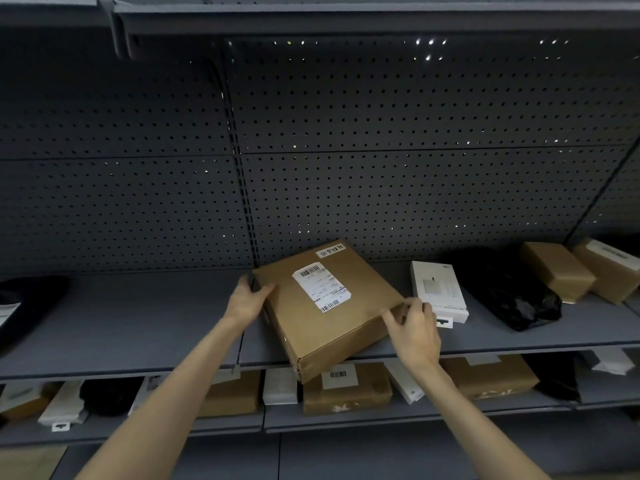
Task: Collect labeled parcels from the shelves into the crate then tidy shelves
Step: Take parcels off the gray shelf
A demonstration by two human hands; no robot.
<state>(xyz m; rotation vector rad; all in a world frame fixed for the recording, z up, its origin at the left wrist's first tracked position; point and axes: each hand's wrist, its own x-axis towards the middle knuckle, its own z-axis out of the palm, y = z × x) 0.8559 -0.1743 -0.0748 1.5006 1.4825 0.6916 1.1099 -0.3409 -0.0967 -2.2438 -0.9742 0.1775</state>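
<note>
Both arms reach up to the shelf (138, 327). Left hand (248, 299) has its thumb hooked over the box's (332, 327) left corner, fingers tucked behind it. Right hand (414, 329) pinches the right corner, its fingertips mostly hidden. Label print is too small to read. Box is flat brown cardboard with a white barcode label, turned askew, its near corner poking over the shelf edge.
</note>
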